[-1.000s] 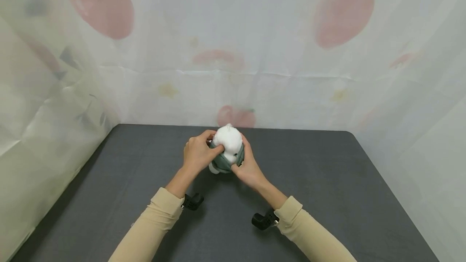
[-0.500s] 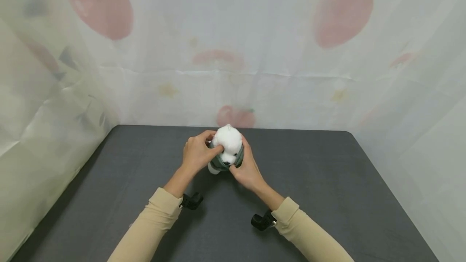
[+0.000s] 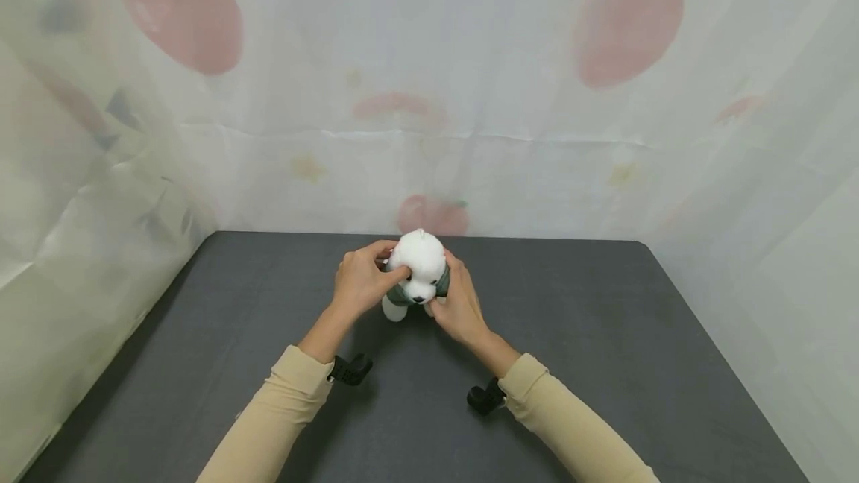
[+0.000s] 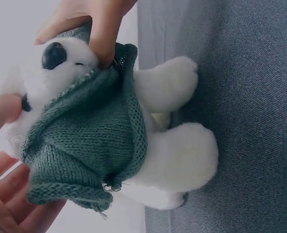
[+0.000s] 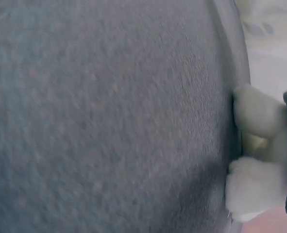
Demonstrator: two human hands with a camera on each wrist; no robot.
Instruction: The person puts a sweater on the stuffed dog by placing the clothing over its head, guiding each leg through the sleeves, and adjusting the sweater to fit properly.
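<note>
Held by both hands: left hand and right hand pinched the green sweater on a white toy bear, far middle of the dark desk.

We reach both forearms forward toward twelve o'clock, sleeves drawn to the wrists. Our left hand curls its fingers in a pinching grip at ten o'clock; our right hand cups inward from four o'clock, fingers bent.

A dark grey table carries everything here. A white plush dog (in a green knitted sweater) stands on it, near the far edge's middle.
</note>
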